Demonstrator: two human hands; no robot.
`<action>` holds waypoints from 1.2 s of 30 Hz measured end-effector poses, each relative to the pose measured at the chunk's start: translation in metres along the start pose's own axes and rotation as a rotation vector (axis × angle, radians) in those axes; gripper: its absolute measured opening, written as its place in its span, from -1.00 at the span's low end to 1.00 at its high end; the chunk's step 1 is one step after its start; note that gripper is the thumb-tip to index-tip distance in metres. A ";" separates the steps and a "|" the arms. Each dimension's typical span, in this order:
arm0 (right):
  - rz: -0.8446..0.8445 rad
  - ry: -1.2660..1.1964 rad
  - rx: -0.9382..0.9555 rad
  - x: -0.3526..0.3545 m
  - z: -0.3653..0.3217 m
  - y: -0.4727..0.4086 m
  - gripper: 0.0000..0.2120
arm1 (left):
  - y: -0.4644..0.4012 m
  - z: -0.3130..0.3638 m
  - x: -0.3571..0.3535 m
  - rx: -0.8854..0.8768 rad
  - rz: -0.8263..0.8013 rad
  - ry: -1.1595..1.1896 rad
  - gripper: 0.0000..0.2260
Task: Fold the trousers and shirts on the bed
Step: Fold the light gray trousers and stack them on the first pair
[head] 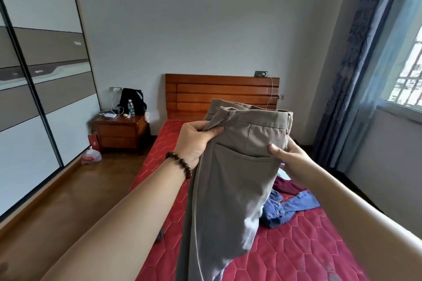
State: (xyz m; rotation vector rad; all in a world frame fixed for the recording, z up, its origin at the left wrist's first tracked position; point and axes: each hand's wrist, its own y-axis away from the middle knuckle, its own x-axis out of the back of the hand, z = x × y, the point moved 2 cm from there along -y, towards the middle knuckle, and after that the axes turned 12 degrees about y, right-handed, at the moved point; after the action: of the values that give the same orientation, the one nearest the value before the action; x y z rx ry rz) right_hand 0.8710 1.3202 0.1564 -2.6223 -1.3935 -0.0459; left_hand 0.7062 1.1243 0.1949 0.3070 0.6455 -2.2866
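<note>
A: What stands left of the wooden headboard [222,96]?
B: A wooden nightstand [121,132] with two drawers. On it sit a black backpack [130,100], a clear water bottle [130,107] just in front of it, and a white device [109,115] with white cables running up to a wall socket [115,89].
A: And on the floor?
B: A red paper bag [93,141] leaning against the nightstand, and a tied plastic bag [91,156] nearer the sliding wardrobe [34,89].
A: The right side?
B: Blue curtains [356,64] beside a barred window [408,75]. A small dark gadget [261,73] rests on top of the headboard.
</note>
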 end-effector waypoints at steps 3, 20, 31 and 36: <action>-0.015 0.047 0.088 -0.011 -0.006 -0.010 -0.35 | 0.002 0.011 0.010 0.001 0.038 0.031 -0.95; -0.091 0.092 -0.132 -0.098 0.087 -0.118 -0.65 | -0.056 -0.099 0.171 0.151 0.332 -0.260 -0.96; 0.098 0.298 -0.288 -0.136 0.217 -0.252 -0.88 | -0.160 -0.230 0.278 0.386 0.325 -0.350 -0.62; 0.120 0.299 -0.343 -0.137 0.262 -0.298 -0.93 | -0.193 -0.271 0.299 0.421 0.287 -0.438 -0.92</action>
State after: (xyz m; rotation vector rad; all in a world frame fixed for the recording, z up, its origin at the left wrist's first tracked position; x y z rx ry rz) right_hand 0.5342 1.4144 -0.0758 -2.8062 -1.2131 -0.6880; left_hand 0.3663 1.2107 -0.0833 0.0778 -0.1009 -2.0939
